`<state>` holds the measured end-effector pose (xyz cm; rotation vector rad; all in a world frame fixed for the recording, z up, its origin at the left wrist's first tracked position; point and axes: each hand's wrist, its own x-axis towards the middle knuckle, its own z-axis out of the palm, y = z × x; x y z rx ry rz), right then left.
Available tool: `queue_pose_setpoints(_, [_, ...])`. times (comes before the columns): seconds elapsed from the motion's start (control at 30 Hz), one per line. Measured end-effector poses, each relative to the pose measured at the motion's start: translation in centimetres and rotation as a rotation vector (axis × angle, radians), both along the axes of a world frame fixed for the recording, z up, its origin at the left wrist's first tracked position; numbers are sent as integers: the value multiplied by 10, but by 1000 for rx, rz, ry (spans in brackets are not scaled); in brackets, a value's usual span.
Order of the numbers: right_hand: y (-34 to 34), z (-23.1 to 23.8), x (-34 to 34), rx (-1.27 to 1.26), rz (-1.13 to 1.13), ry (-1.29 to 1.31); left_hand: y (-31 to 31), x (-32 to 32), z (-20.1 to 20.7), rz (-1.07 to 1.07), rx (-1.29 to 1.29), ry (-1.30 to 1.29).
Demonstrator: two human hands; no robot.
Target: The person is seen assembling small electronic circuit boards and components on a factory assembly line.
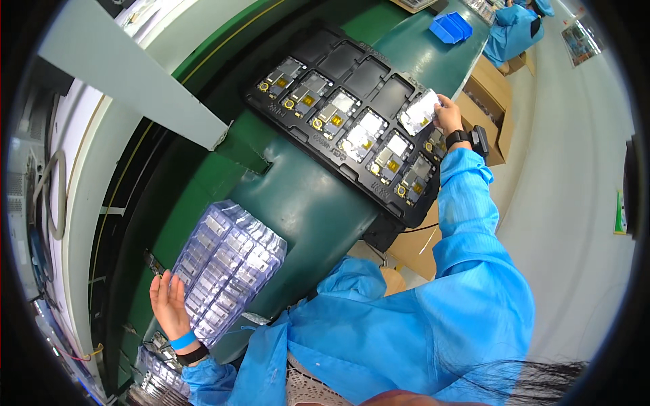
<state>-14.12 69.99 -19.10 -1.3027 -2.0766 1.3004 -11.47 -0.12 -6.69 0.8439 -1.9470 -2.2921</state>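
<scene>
A black plastic tray (315, 145) with moulded pockets lies across the bench, and several phone frame assemblies (327, 114) with silver plates and yellow round parts sit in its near row. At the tray's right end my right hand (448, 116) pinches a bright silver phone frame assembly (418, 114) by its right edge, over a far-row pocket. Whether it touches the pocket I cannot tell. On the left, my left hand (169, 308) is open, fingers stretched out, beside a stack of clear plastic trays (230, 264) holding small silver parts. Nothing shows in that hand.
A blue bin (451, 28) stands at the bench's far end, near another person in blue (513, 34). Cardboard boxes (487, 101) line the bench's right side. A pale metal bracket (145, 81) juts in from upper left. More clear trays (162, 372) lie at lower left.
</scene>
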Motion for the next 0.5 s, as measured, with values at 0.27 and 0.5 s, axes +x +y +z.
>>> queue_pose_setpoints(0.27, [40,-36,1,96,184,-25,-38,-1,-2,156,37,-26])
queue_pose_setpoints(0.5, [-20,-23,0,713,104,-343,-64,-4,-13,209,83,-71])
